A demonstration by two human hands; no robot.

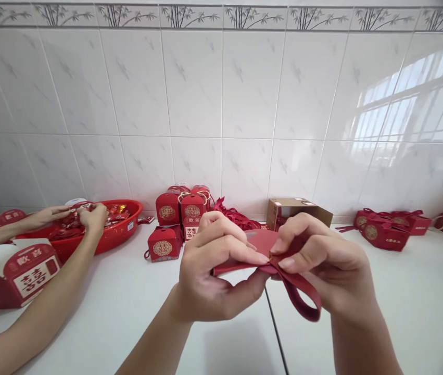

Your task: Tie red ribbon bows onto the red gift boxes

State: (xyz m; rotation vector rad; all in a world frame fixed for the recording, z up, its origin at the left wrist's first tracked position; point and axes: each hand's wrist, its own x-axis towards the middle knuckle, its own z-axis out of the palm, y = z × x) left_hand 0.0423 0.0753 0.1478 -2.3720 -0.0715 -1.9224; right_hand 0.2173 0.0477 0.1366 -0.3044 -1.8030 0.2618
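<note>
Held above the table, a red gift box [260, 240] is mostly hidden behind my fingers. A dark red ribbon [302, 294] crosses its near end and hangs in a loop at the right. My left hand [223, 271] is closed, its thumb and index finger pinching the ribbon against the box end. My right hand [325, 260] pinches the ribbon close beside those fingertips, with the loop drooping under it. A small gold spot shows between the two pinches; what it is I cannot make out.
At the left, another person's hands [93, 214] work over a red basin [117, 232] of wrapped sweets. Red boxes [165, 244] stand behind my left hand, near a ribbon heap [240, 216]. Behind my right hand is a cardboard box [320, 214]; ribboned boxes [385, 234] sit farther right.
</note>
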